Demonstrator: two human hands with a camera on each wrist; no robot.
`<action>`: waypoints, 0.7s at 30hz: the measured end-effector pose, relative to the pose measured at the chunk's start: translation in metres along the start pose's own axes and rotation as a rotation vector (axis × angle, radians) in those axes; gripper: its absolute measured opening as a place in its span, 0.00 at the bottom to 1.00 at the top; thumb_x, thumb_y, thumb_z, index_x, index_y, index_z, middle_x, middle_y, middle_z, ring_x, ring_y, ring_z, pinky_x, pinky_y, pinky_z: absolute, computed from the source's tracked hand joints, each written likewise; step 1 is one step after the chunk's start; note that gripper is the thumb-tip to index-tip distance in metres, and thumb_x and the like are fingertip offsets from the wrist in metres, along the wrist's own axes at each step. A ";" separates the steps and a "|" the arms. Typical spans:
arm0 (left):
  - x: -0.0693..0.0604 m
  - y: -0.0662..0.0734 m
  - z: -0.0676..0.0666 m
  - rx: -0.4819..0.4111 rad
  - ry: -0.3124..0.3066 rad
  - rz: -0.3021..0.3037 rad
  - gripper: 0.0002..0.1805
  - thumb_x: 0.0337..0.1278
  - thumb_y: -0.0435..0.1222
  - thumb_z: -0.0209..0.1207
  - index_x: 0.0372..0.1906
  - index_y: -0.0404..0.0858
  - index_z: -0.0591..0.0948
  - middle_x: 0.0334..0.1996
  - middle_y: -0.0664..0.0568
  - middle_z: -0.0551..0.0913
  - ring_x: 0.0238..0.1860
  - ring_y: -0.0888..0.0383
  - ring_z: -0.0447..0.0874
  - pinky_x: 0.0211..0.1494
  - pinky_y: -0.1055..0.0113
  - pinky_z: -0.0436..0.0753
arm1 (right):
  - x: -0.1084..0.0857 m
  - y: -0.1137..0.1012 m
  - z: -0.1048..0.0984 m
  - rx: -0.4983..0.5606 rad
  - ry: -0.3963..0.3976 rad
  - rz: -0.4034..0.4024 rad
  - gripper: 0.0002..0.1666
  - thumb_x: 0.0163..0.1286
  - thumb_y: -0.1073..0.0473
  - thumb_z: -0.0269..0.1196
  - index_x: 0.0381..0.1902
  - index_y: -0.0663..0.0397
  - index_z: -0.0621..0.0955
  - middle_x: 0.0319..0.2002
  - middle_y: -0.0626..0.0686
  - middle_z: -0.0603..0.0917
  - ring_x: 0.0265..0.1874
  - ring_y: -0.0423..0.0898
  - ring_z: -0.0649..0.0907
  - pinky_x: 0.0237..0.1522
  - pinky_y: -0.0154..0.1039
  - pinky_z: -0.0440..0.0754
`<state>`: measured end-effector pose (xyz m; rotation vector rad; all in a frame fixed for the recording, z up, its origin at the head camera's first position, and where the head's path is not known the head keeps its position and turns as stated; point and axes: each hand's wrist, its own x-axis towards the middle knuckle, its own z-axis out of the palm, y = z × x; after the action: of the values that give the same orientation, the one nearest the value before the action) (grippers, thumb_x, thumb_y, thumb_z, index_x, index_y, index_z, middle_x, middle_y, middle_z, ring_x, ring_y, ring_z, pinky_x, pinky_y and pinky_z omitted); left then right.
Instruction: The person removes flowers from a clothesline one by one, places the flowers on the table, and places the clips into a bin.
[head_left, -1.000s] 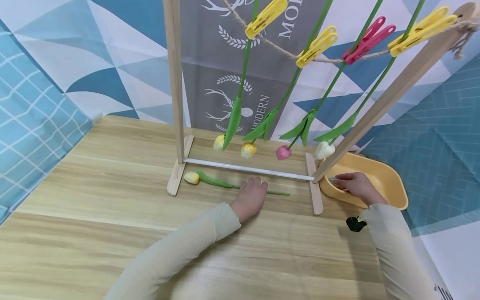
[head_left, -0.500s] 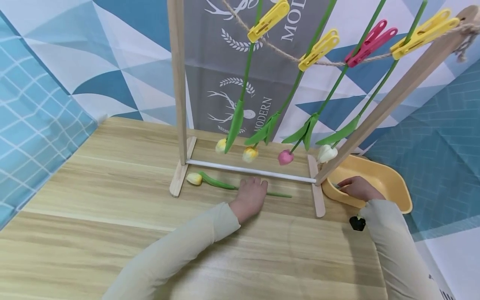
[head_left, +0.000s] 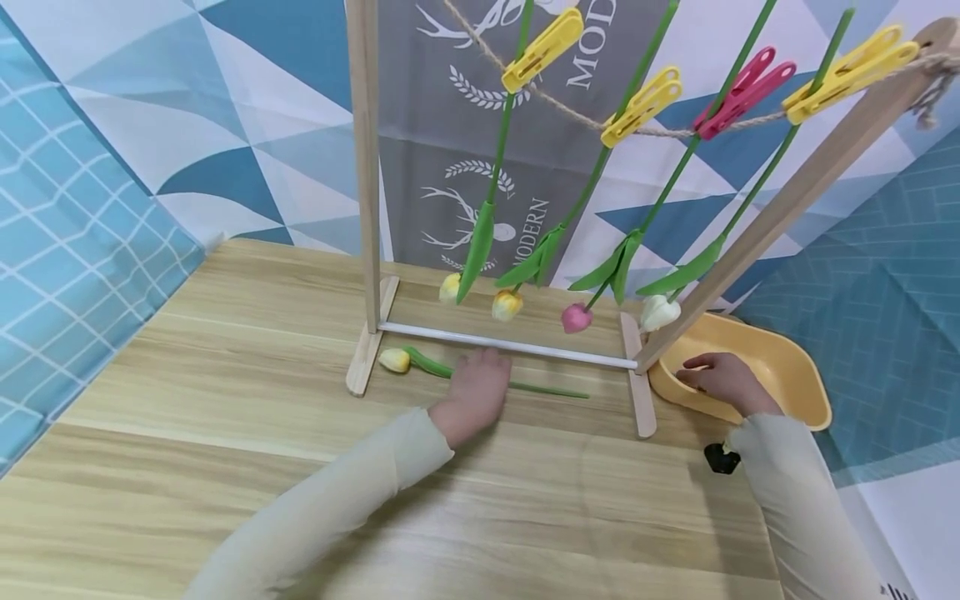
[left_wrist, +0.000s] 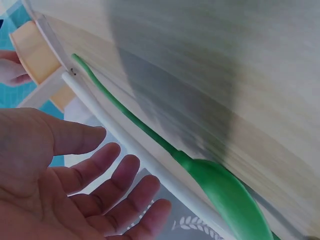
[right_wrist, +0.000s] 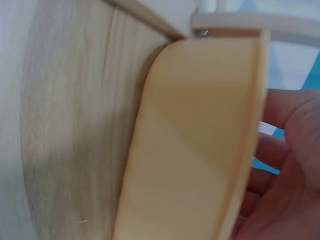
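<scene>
A yellow-white artificial tulip [head_left: 547, 389] lies on the table in front of the frame's white bar. My left hand [head_left: 480, 385] hovers over its stem in the head view. In the left wrist view, that hand [left_wrist: 95, 185] has relaxed fingers, apart from the green stem [left_wrist: 127, 114], with nothing in the palm. At the right, my right hand [head_left: 722, 379] reaches over the near rim of an orange-yellow plastic basin [head_left: 806, 392]. In the right wrist view its fingers [right_wrist: 272, 150] bend behind the basin wall [right_wrist: 195, 125]; their tips are hidden.
A wooden frame [head_left: 366, 167] carries a rope with yellow clothespins [head_left: 543, 50] and a red clothespin [head_left: 742, 93]. Several tulips hang from them head down, including a pink tulip [head_left: 577, 317] and a white tulip [head_left: 660, 312]. A small black object [head_left: 722, 458] shows beside the right sleeve.
My left hand has shifted left along the stem. A small bluish-grey thing at my right fingertips is out of sight now. The head view has shifted slightly.
</scene>
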<state>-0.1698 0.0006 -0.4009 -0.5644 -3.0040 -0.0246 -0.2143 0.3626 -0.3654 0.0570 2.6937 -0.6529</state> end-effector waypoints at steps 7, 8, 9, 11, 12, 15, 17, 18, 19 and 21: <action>-0.014 -0.012 -0.009 -0.064 0.004 -0.005 0.10 0.56 0.27 0.51 0.42 0.37 0.77 0.37 0.46 0.79 0.41 0.50 0.78 0.41 0.57 0.77 | -0.026 -0.024 0.009 0.132 0.246 0.029 0.38 0.69 0.37 0.48 0.60 0.65 0.70 0.55 0.70 0.73 0.47 0.60 0.77 0.36 0.41 0.79; -0.016 -0.014 -0.009 -0.073 0.011 -0.003 0.10 0.55 0.26 0.51 0.42 0.37 0.77 0.36 0.46 0.79 0.40 0.50 0.78 0.40 0.57 0.77 | -0.029 -0.028 0.011 0.143 0.287 0.026 0.38 0.69 0.37 0.48 0.59 0.65 0.71 0.54 0.69 0.74 0.47 0.59 0.76 0.35 0.40 0.77; -0.018 -0.015 -0.010 -0.084 0.009 -0.005 0.10 0.55 0.26 0.50 0.41 0.36 0.77 0.36 0.45 0.79 0.41 0.49 0.78 0.40 0.56 0.77 | -0.033 -0.032 0.013 0.151 0.323 0.025 0.37 0.69 0.36 0.48 0.58 0.64 0.72 0.52 0.68 0.75 0.45 0.58 0.76 0.34 0.39 0.76; -0.021 -0.018 -0.012 -0.109 0.002 -0.011 0.10 0.56 0.26 0.49 0.42 0.36 0.76 0.37 0.44 0.78 0.42 0.48 0.77 0.41 0.55 0.77 | -0.039 -0.040 0.017 0.165 0.376 0.013 0.36 0.68 0.37 0.49 0.55 0.63 0.74 0.49 0.66 0.77 0.43 0.56 0.77 0.32 0.37 0.75; -0.023 -0.020 -0.013 -0.122 0.000 -0.016 0.09 0.57 0.26 0.49 0.41 0.36 0.76 0.37 0.44 0.78 0.41 0.47 0.77 0.40 0.55 0.77 | -0.042 -0.043 0.019 0.173 0.393 0.008 0.35 0.68 0.37 0.49 0.54 0.63 0.75 0.48 0.65 0.77 0.41 0.55 0.77 0.31 0.36 0.74; -0.028 -0.024 -0.016 -0.154 -0.006 -0.042 0.06 0.61 0.29 0.50 0.40 0.35 0.75 0.36 0.43 0.78 0.40 0.47 0.76 0.37 0.57 0.77 | -0.047 -0.054 0.024 0.197 0.414 -0.014 0.33 0.68 0.37 0.51 0.52 0.61 0.76 0.45 0.62 0.79 0.39 0.51 0.76 0.29 0.33 0.74; -0.032 -0.028 -0.018 -0.168 -0.005 -0.059 0.05 0.62 0.32 0.51 0.40 0.35 0.75 0.37 0.43 0.77 0.39 0.48 0.76 0.36 0.57 0.76 | -0.049 -0.059 0.028 0.210 0.413 -0.038 0.32 0.67 0.38 0.52 0.52 0.60 0.77 0.45 0.61 0.79 0.38 0.49 0.76 0.28 0.32 0.74; -0.033 -0.029 -0.018 -0.171 -0.005 -0.069 0.06 0.63 0.33 0.52 0.39 0.35 0.75 0.37 0.43 0.77 0.39 0.48 0.75 0.35 0.58 0.76 | -0.051 -0.061 0.030 0.218 0.409 -0.050 0.31 0.67 0.39 0.53 0.51 0.60 0.77 0.45 0.61 0.79 0.37 0.48 0.75 0.28 0.31 0.74; -0.035 -0.031 -0.019 -0.178 -0.006 -0.075 0.07 0.63 0.34 0.52 0.40 0.34 0.75 0.37 0.43 0.78 0.39 0.48 0.75 0.36 0.58 0.76 | -0.052 -0.064 0.032 0.221 0.408 -0.063 0.30 0.68 0.40 0.53 0.51 0.60 0.77 0.44 0.60 0.80 0.37 0.47 0.75 0.27 0.31 0.74; -0.039 -0.036 -0.020 -0.197 -0.006 -0.086 0.08 0.63 0.35 0.52 0.41 0.34 0.75 0.38 0.43 0.78 0.40 0.47 0.75 0.37 0.56 0.76 | -0.054 -0.069 0.035 0.224 0.403 -0.082 0.28 0.68 0.40 0.54 0.50 0.59 0.78 0.43 0.59 0.81 0.35 0.46 0.75 0.27 0.31 0.74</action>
<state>-0.1450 -0.0473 -0.3848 -0.4512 -3.0498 -0.3283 -0.1600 0.2878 -0.3451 0.1507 3.0009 -1.0679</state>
